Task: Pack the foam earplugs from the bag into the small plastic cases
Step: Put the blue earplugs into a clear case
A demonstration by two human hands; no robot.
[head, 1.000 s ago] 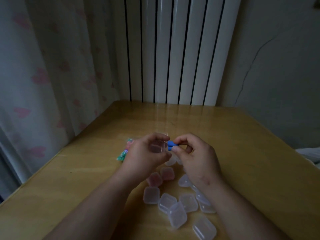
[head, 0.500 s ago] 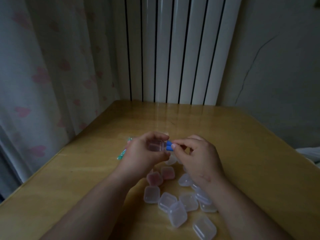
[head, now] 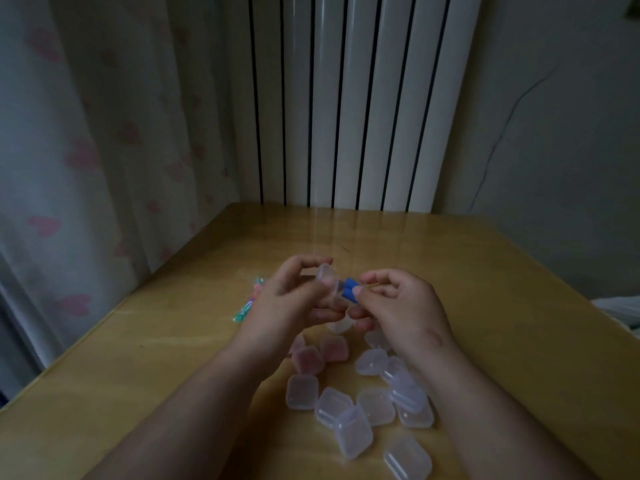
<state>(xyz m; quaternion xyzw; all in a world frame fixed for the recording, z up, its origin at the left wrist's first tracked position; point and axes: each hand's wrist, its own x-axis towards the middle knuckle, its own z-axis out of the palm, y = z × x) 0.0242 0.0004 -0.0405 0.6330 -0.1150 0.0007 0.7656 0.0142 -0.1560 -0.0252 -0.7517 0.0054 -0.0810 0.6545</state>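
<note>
Earplug bag (head: 250,299) on tabletop (head: 138,358), just left of the hands. Left hand (head: 291,299) grips a clear case (head: 327,276), apparently open. Right hand (head: 405,306) pinches a blue earplug (head: 349,288) at the case mouth. Risks: foam goes in skewed or springs back, so the lid won't shut; a slipped pinch drops the plug among the loose cases (head: 346,410) below.

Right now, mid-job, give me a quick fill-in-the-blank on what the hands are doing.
1. The earplug pinched by the right hand is ____.
2. The left hand holds the clear case to the ____ of that earplug.
3. The loose cases lie on the wooden ____.
4. The filled cases by the left wrist show ____ inside.
Missing words: blue; left; table; pink.
</note>
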